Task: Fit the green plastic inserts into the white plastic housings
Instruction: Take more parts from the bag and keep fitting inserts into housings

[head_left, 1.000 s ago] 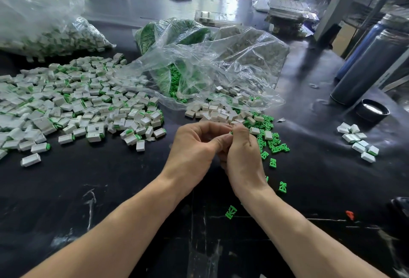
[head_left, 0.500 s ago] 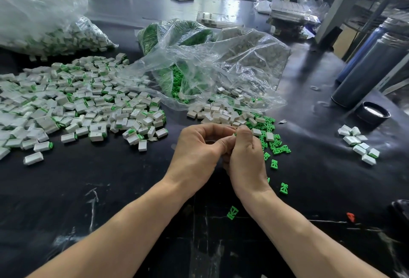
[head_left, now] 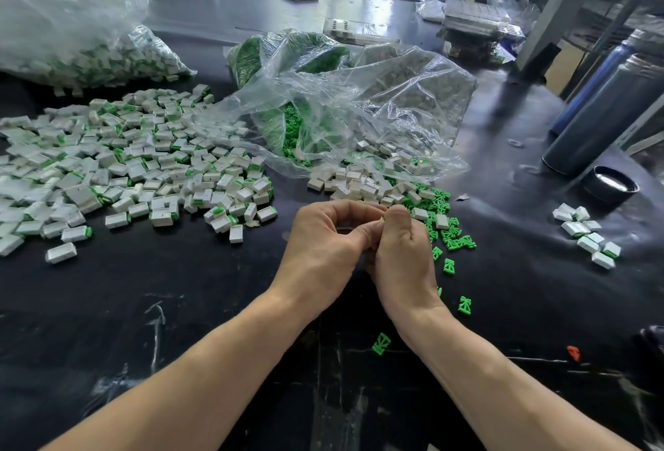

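My left hand (head_left: 323, 249) and my right hand (head_left: 402, 256) are pressed together at the table's middle, fingers curled round a small part. Only a sliver of white housing (head_left: 383, 218) shows between the fingertips; any insert there is hidden. Just beyond the hands lies a heap of empty white housings (head_left: 363, 184), and to its right a scatter of loose green inserts (head_left: 451, 231). A wide spread of housings with green inserts fitted (head_left: 136, 170) covers the left of the table.
A crumpled clear bag (head_left: 359, 112) with green inserts lies behind the hands. Another bag of fitted parts (head_left: 93, 55) sits far left. Two dark cylinders (head_left: 603, 116), a black cap (head_left: 609, 186) and a small group of housings (head_left: 585, 235) are at right. Stray inserts (head_left: 381, 342) lie near my wrists.
Both hands stay joined in the same place, with only slight working of the fingers on the part. The piles have not moved.
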Tool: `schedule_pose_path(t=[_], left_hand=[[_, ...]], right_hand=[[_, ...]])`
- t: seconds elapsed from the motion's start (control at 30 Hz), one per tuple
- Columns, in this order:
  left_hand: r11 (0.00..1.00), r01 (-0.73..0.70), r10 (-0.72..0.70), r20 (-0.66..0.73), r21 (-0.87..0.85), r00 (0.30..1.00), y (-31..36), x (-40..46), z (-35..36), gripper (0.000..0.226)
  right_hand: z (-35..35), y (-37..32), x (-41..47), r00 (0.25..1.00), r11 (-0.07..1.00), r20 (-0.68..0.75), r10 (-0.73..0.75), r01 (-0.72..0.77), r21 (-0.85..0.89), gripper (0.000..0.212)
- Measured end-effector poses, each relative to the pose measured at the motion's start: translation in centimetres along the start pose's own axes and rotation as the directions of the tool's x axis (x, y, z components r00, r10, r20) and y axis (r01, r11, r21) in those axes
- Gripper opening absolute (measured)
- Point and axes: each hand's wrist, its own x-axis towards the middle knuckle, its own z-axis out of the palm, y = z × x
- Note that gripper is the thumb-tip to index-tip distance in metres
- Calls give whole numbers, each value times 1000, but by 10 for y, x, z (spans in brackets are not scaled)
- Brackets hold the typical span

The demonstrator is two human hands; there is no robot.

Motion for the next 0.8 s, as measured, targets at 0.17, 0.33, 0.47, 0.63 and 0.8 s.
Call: schedule_pose_path(t=[0.17,0.33,0.47,0.63,0.8], left_hand=[[1000,6,-6,-1,6,1000,0,0,0,4],[1000,-2,2,-5,23,1000,0,0,0,4],[999,-13,14,-19,40,1000,-1,2,1,5],[984,-86,99,-78,159,992,3,6,-9,9],[955,-130,161,-98,266,982,8,10,-21,11]], right_hand=[[1,-1,0,1000,1000,-15,-8,8,-12,46],[1,2,0,1000,1000,-12,-10,10,14,47],[0,0,1,995,989,19,94,-96,117,47],[-15,-1,8,994,998,84,-66,64,24,58],[-30,-5,13,954,955,140,-266,281,-100,14]])
